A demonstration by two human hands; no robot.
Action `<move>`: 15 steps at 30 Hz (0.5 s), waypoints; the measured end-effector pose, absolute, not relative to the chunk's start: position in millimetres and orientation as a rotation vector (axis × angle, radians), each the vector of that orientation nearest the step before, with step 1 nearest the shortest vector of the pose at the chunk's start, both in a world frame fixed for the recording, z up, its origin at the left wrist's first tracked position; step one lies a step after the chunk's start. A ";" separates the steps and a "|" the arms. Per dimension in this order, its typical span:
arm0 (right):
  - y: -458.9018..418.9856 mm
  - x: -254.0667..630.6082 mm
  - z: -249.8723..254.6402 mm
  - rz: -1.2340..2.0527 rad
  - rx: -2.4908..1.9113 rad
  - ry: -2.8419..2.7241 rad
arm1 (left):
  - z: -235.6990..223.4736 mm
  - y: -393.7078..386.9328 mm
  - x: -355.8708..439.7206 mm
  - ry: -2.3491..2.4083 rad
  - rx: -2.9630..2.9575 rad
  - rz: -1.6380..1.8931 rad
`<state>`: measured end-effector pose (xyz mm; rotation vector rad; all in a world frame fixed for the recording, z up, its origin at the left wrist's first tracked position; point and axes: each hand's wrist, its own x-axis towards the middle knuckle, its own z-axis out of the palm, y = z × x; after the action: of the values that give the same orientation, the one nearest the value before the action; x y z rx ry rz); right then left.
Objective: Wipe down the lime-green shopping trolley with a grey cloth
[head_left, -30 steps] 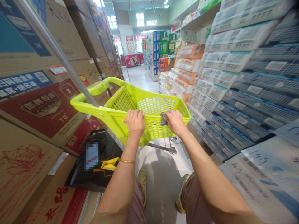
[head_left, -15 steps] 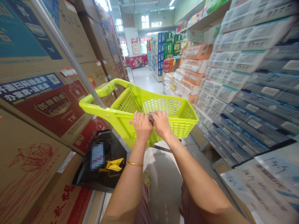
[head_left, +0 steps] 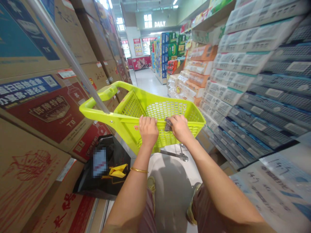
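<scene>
A lime-green plastic shopping cart (head_left: 121, 118) stands sideways in front of me, its basket hollow and its side wall full of holes. My left hand (head_left: 148, 131) is closed over the near rim, fingers curled across the top. Further right along the same rim, my right hand (head_left: 180, 128) pinches a crumpled grey-brown cloth (head_left: 168, 124) and presses it against the edge. Part of the cloth hangs on the outer side of the wall; the rest is hidden under the fingers. A silver pole (head_left: 70, 58) rises from the cart's handle end toward the upper left.
Stacked cardboard cartons (head_left: 48, 113) line the left side. A black bag (head_left: 107, 181) with a yellow ribbon leans at their foot. Wrapped tissue packs (head_left: 233, 77) are piled high on the right. The aisle floor (head_left: 152, 77) runs on beyond the cart toward blue and green boxes (head_left: 167, 48).
My right hand has slid right along the rim with the cloth, away from my left hand, which stays on the rim. More of the cloth shows, and the view has shifted slightly.
</scene>
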<state>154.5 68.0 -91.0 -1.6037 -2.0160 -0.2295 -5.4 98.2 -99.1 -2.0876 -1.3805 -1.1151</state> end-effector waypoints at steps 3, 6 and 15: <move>67.2 148.6 -90.2 -0.233 -1.603 -2.016 | -98.7 95.4 -0.2 -1.423 -2.063 -1.147; 69.8 133.0 -88.3 -0.220 -1.564 -2.030 | -97.6 93.6 2.8 -1.453 -2.066 -1.165; 79.1 109.0 -88.3 -0.228 -1.520 -2.003 | -96.3 96.3 -0.1 -1.448 -2.109 -1.123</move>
<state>109.0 79.1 -88.3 -1.5198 -2.0025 -0.2275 -0.1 96.3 -96.3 -2.1086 -1.4482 -1.1234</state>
